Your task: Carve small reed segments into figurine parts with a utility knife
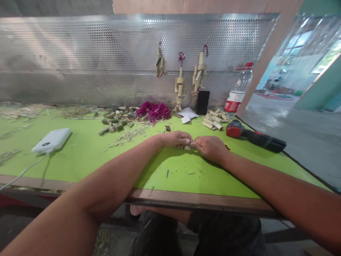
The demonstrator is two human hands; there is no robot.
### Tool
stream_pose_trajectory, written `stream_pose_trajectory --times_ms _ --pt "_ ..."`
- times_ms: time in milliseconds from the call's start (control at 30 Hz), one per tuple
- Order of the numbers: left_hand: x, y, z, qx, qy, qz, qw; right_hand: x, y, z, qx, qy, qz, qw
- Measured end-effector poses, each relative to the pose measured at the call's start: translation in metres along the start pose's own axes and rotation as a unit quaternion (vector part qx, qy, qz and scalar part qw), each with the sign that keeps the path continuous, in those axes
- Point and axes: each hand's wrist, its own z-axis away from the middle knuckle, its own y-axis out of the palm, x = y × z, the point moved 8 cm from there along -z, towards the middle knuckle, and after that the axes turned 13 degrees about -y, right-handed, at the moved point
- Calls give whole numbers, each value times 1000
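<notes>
Over the green tabletop [170,167], my two hands meet with fingertips almost touching. My left hand [177,138] is closed, its thumb and fingers pinching a small pale piece [188,147], possibly cut stalk. My right hand [211,146] is closed too, thumb and forefinger pressed against the same spot. Past its far side pokes a yellow and black object [227,147], mostly hidden; whether the hand grips it does not show. Small dark slivers and crumbs lie on the tabletop below the hands.
Green stalk pieces [114,121], purple string [154,112] and paler cut pieces [214,119] lie behind my hands. A cordless drill [255,137] is at right, a plastic bottle [237,92] behind it. A white power bank [52,140] sits left. Jointed stalk figures [180,83] hang from the perforated metal panel [106,53].
</notes>
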Motion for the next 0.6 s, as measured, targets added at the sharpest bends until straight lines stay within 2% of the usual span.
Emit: stream_pose_trajectory --times_ms 200,333,400,500,600 --pt "-2 0 1 -15 -13 -22 1000 -2 2 0 13 -6 -10 1000" --pt "0 -3 0 -26 -18 2 1000 11 7 1 44 -71 -13 996" --pt "2 -3 -1 -24 -20 11 999 8 4 2 24 -50 -11 998" --pt "3 -2 -1 -20 -15 29 999 -3 -4 4 -24 17 8 1000" --pt "4 -1 -3 -16 -12 49 999 -8 -7 5 -44 37 27 998"
